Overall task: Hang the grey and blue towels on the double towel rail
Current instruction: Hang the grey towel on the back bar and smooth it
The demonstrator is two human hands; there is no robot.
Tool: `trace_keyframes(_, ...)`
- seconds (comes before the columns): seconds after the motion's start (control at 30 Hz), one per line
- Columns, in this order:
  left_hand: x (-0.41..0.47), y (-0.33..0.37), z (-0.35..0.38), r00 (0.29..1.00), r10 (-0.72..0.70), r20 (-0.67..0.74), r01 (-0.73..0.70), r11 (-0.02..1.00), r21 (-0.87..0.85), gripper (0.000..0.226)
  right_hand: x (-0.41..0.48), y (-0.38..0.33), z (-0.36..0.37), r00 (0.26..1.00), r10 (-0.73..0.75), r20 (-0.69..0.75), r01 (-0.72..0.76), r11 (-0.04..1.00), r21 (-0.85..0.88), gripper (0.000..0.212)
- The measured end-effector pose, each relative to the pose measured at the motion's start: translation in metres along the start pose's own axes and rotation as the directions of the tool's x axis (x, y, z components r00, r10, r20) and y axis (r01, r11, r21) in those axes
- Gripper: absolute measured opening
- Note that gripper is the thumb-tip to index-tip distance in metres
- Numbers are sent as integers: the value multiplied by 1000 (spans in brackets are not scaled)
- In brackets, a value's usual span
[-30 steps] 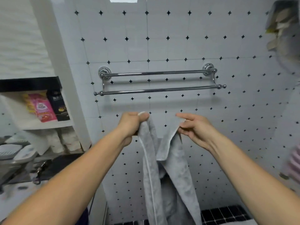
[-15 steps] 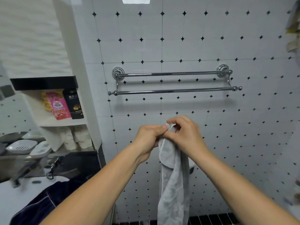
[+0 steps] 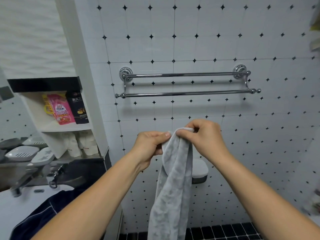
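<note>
The double towel rail (image 3: pixel 187 93) is fixed to the white tiled wall (image 3: pixel 259 153), its two chrome bars running level, the upper one close to the wall and the lower one standing forward of it. Both bars show along their whole length. Near the rail's left end stands a white shelf unit (image 3: pixel 52 125) holding a pink packet (image 3: pixel 60 110) and a black packet (image 3: pixel 78 108); past the right end the tiles run on open. A band of open wall lies between the lower bar and the hands.

Both forearms reach up and forward from the bottom corners and the hands meet below the middle of the rail. The left hand (image 3: pixel 149 148) pinches the top edge of the grey towel (image 3: pixel 173 179) between thumb and forefinger, its other fingers curled. The right hand (image 3: pixel 202 137), just beside it and a little higher, pinches the white hem at the top with its fingers curled over. The towel hangs down in a narrow bunched column, in front of a white wall box (image 3: pixel 199 168), and runs out of the bottom of the view.

The blue towel (image 3: pixel 43 212) lies crumpled on the white worktop (image 3: pixel 13 208) at lower left, partly behind the left forearm.
</note>
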State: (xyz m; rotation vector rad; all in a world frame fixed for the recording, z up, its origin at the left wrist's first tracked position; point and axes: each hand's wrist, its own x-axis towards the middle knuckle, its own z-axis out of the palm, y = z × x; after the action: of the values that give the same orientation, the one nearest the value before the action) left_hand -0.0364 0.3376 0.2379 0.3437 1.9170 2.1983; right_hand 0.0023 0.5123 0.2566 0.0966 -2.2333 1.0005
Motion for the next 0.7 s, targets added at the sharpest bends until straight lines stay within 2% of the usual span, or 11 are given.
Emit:
trace_keyframes(0.07, -1, 0, -1, 1000, 16, -4, -16, 998, 56, 16, 4, -1, -1, 995, 88, -45, -84, 992, 90, 22)
trace_keyframes(0.23, -6, -6, -5, 999, 37, -19, -35, 995, 92, 14, 9, -1, 2, 976, 188, -110, -160, 961, 224, 26)
trace_keyframes(0.5, -14, -18, 16, 998, 44, -37, -47, 994, -102, 20, -6, -1, 30, 973, 184, -139, -168, 979, 117, 23)
trace_keyframes(0.6, -17, -23, 22, 997, 48, -62, -55, 993, -108, 13, -11, 1, 34, 964, 238, -118, -216, 960, 175, 21)
trace_keyframes(0.7, -21, -30, 24, 997, 79, 22, -76, 990, -116, 21, -13, 2, 33, 951, 287, -118, -252, 937, 242, 20)
